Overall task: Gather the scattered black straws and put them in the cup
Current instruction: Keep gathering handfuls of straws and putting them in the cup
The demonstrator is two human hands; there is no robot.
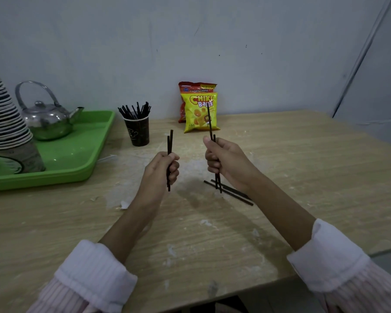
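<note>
left hand (165, 168): clamped on two upright black straws (169, 143) | right hand (224, 161): clamped on more straws, upright | two loose straws (235, 195): flat on worktop (303, 177), near right hand | cup (137, 132): far left, holding straws, beside green tray (77, 163)

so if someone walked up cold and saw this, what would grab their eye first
Most likely the two raised hands at centre, the left hand and right hand, each gripping a few upright black straws above the wooden table. Next, the bright yellow snack bag standing against the back wall, with the black cup full of straws to its left. The green tray with a metal kettle fills the left edge.
</note>
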